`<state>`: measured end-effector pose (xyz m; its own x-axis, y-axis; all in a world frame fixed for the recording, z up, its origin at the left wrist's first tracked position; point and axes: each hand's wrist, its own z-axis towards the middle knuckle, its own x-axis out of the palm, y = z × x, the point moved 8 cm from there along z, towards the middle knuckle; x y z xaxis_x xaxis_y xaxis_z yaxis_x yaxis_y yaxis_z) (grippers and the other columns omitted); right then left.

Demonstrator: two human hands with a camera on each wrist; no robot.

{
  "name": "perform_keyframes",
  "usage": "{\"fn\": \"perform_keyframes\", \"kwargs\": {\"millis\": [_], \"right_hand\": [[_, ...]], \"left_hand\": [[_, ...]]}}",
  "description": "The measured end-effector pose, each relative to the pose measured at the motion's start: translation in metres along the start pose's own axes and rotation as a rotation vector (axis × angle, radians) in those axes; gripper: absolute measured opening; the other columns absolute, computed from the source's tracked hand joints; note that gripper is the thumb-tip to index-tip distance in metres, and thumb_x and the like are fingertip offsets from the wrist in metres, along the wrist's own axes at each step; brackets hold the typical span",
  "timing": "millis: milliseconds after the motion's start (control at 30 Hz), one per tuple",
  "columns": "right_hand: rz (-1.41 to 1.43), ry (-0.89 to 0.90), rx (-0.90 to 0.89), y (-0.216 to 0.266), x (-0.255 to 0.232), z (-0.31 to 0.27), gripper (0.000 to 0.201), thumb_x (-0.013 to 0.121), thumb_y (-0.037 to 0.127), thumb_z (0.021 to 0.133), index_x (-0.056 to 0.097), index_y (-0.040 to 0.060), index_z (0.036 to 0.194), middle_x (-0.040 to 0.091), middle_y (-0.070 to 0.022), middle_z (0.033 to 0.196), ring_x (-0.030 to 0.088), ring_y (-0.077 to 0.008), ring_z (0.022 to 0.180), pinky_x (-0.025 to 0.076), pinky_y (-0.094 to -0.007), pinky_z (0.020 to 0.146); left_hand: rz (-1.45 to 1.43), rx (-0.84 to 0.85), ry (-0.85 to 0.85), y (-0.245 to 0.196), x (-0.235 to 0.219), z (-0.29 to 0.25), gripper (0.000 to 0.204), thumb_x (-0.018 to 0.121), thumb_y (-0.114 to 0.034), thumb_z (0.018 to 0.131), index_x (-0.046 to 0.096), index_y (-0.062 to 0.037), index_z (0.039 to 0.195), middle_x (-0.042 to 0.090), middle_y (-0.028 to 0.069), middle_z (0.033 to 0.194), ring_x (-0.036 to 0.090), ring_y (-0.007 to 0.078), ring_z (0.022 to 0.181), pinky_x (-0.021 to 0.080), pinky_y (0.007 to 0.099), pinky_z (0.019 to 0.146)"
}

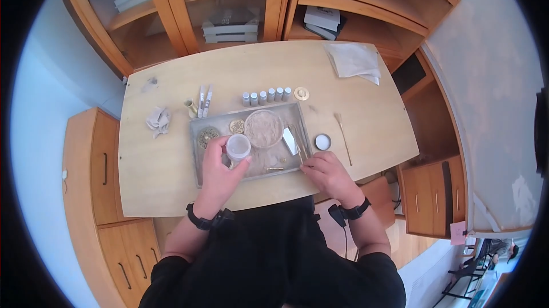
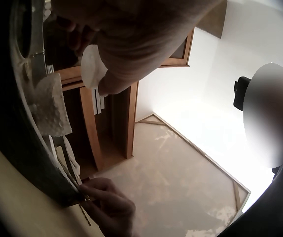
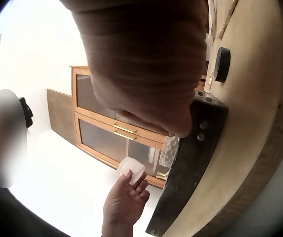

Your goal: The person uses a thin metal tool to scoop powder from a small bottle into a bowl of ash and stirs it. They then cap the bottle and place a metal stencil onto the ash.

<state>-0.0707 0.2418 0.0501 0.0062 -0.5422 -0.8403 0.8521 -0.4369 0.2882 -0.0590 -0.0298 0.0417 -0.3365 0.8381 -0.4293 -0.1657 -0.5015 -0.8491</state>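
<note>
My left hand (image 1: 218, 172) grips a small translucent round jar (image 1: 238, 146) between thumb and fingers, above the left part of a grey tray (image 1: 195, 156). At the tray's right front corner, my right hand (image 1: 330, 175) pinches a thin brass-coloured stick tool (image 2: 86, 215), which slants over the rim. Powder fills a round clear bowl (image 1: 264, 129) in the tray. Beside it lie an openwork brass disc (image 1: 207, 137) and a smaller brass piece (image 1: 237, 126). A white flat blade (image 1: 290, 141) and a short brass rod (image 1: 274, 169) lie to the right and front.
Several small capped bottles (image 1: 263, 97) and a brass lid (image 1: 301, 93) stand behind the tray. Right of it are a dark round container (image 1: 322, 142) and a brush (image 1: 342, 134). A crumpled cloth (image 1: 159, 121) and small brass vase (image 1: 190, 105) are at left; a plastic bag (image 1: 353, 61) lies back right.
</note>
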Motion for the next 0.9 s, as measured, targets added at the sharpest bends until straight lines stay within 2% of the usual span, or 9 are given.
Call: {"fn": "perform_keyframes", "kwargs": {"millis": [133,333,433,533,633,733,833,900], "right_hand": [[0.008,-0.001,-0.054,0.005,-0.007,0.002,0.035,0.073,0.003,0.074,0.074,0.0023,0.109,0.07,-0.0083,0.109,0.064,-0.0291,0.103,0.054,-0.041,0.089],[0.021,-0.019,-0.09,-0.001,-0.001,-0.002,0.035,0.07,0.005,0.077,0.073,0.0017,0.112,0.07,-0.0097,0.108,0.065,-0.0296,0.101,0.055,-0.0407,0.086],[0.036,-0.016,-0.097,-0.005,0.001,0.002,0.034,0.068,0.006,0.077,0.073,0.001,0.111,0.069,-0.0099,0.107,0.065,-0.0296,0.1,0.056,-0.0406,0.085],[0.099,0.008,-0.092,-0.011,0.006,0.001,0.036,0.068,0.006,0.077,0.073,0.0003,0.112,0.069,-0.0104,0.108,0.065,-0.029,0.1,0.055,-0.0408,0.086],[0.128,0.004,-0.122,-0.012,0.003,0.005,0.037,0.067,0.007,0.076,0.074,0.0015,0.112,0.07,-0.0096,0.109,0.065,-0.0288,0.1,0.057,-0.0404,0.084],[0.147,-0.005,-0.156,-0.015,-0.002,0.006,0.034,0.072,0.005,0.077,0.074,0.0029,0.111,0.07,-0.0093,0.109,0.066,-0.0284,0.098,0.057,-0.0405,0.082],[0.201,-0.108,-0.13,-0.024,-0.007,0.005,0.033,0.079,0.002,0.076,0.073,0.0042,0.108,0.07,-0.0106,0.108,0.067,-0.0292,0.092,0.058,-0.0403,0.078],[0.235,-0.151,-0.107,-0.03,-0.008,0.002,0.031,0.078,0.002,0.076,0.073,0.0044,0.106,0.071,-0.0116,0.109,0.068,-0.0302,0.092,0.058,-0.0408,0.077]], "left_hand": [[0.025,0.07,-0.003,-0.001,0.003,0.003,0.055,0.087,-0.012,0.078,0.059,-0.0015,0.123,0.063,0.014,0.116,0.062,0.0264,0.101,0.051,0.0395,0.09],[-0.039,0.01,0.039,0.003,0.015,0.006,0.055,0.088,-0.013,0.078,0.059,-0.0021,0.123,0.064,0.0127,0.114,0.061,0.0256,0.101,0.05,0.0389,0.091],[0.062,-0.072,0.078,-0.011,0.013,0.012,0.054,0.087,-0.012,0.078,0.059,-0.0028,0.124,0.064,0.0116,0.114,0.061,0.0246,0.101,0.05,0.0379,0.091],[-0.033,-0.132,0.058,0.005,0.017,0.012,0.054,0.086,-0.011,0.078,0.059,-0.0033,0.124,0.064,0.0108,0.114,0.061,0.0236,0.101,0.049,0.0373,0.091],[0.042,-0.177,0.066,-0.001,0.015,0.019,0.055,0.086,-0.011,0.078,0.059,-0.0034,0.125,0.064,0.0101,0.114,0.062,0.0228,0.101,0.049,0.0371,0.091],[0.076,-0.226,0.055,0.002,0.016,0.023,0.054,0.086,-0.011,0.079,0.059,-0.0036,0.125,0.064,0.0104,0.113,0.062,0.0232,0.101,0.05,0.0371,0.09],[0.09,-0.211,0.026,0.003,0.015,0.026,0.053,0.086,-0.011,0.079,0.059,-0.0037,0.124,0.064,0.0109,0.113,0.063,0.0237,0.102,0.05,0.0376,0.09],[0.081,-0.226,-0.002,0.002,0.013,0.027,0.053,0.086,-0.011,0.079,0.059,-0.0038,0.123,0.064,0.011,0.113,0.063,0.024,0.101,0.05,0.038,0.09]]}}
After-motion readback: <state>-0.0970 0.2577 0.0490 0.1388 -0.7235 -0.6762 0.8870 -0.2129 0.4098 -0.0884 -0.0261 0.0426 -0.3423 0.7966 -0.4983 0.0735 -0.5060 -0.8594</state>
